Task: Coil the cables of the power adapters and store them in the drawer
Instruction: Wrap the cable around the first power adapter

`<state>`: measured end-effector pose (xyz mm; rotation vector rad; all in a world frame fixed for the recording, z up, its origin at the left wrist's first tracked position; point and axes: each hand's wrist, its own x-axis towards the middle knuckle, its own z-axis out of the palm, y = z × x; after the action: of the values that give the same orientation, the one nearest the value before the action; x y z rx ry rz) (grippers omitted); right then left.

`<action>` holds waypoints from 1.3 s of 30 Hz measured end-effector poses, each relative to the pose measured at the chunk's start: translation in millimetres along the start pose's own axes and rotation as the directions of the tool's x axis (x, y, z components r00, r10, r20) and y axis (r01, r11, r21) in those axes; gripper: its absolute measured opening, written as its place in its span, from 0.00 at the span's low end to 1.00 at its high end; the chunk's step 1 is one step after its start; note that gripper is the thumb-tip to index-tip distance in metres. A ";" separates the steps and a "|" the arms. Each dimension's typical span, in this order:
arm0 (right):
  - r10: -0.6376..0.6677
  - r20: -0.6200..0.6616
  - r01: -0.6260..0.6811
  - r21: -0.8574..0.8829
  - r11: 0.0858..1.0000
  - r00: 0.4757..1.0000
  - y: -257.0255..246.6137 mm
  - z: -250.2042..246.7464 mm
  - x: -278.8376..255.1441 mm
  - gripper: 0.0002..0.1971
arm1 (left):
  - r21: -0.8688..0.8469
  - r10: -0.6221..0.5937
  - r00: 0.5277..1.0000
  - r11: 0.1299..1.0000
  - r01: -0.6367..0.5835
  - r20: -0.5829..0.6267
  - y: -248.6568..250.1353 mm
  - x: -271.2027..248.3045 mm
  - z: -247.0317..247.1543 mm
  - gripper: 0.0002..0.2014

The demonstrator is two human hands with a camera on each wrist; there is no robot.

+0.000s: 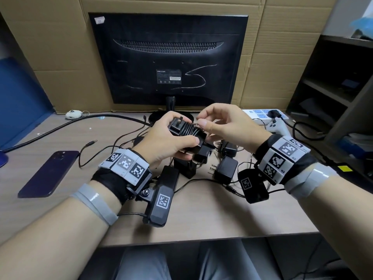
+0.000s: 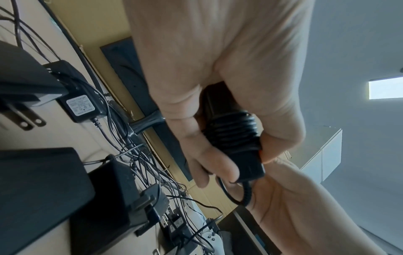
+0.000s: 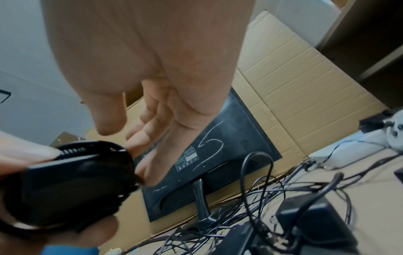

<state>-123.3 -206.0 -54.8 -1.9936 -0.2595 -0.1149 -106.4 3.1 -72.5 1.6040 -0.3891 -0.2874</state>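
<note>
My left hand (image 1: 177, 138) grips a black power adapter (image 1: 186, 131) above the desk, prongs up, its thin cable wound in tight turns round the body. In the left wrist view the fingers (image 2: 196, 155) curl round the wound adapter (image 2: 233, 138). My right hand (image 1: 202, 123) pinches the cable at the adapter's far edge between thumb and forefinger. In the right wrist view the fingertips (image 3: 135, 146) touch the windings on the adapter (image 3: 72, 186). Several more black adapters (image 1: 226, 168) lie below the hands amid tangled cables. No drawer is in view.
A black monitor (image 1: 169, 57) stands behind the hands, in front of cardboard. A dark phone (image 1: 48, 174) lies at the left. A white power strip (image 1: 260, 115) and a white game controller (image 1: 276, 127) are at the back right. Dark shelves (image 1: 333, 77) stand at the right.
</note>
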 end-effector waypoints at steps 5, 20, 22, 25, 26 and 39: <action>0.152 -0.015 -0.152 0.008 0.988 0.988 -2.0 2.6 1.0 0.13 | 0.088 0.006 1.000 0.996 -0.004 -0.026 2.5 3.8 2.5 0.24; 0.307 0.027 -0.307 0.030 0.951 0.951 4.9 -5.1 -1.5 0.15 | 0.265 -0.013 0.998 0.964 0.028 -0.056 6.2 15.5 25.3 0.24; 0.293 0.070 -0.297 0.050 0.954 0.954 7.1 -8.4 -5.0 0.10 | 0.273 -0.018 0.999 0.962 0.031 -0.047 6.0 15.9 29.5 0.24; 0.234 0.097 -0.242 0.076 0.967 0.967 8.7 -13.1 -11.0 0.06 | 0.275 -0.042 0.999 0.960 0.049 -0.032 3.3 17.8 37.2 0.24; 0.214 0.100 -0.221 0.067 0.973 0.972 8.4 -13.8 -12.8 0.06 | 0.274 -0.050 0.998 0.960 0.056 -0.030 1.9 19.0 40.1 0.24; 0.294 -0.066 -0.296 -0.020 0.955 0.954 28.2 -47.9 -33.1 0.09 | 0.116 -0.033 0.985 0.993 0.013 0.172 -8.1 31.5 79.3 0.22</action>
<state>-147.1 -265.0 -65.9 -2.0315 0.0830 0.0101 -109.9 -81.7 -84.8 1.7017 -0.5294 -0.4313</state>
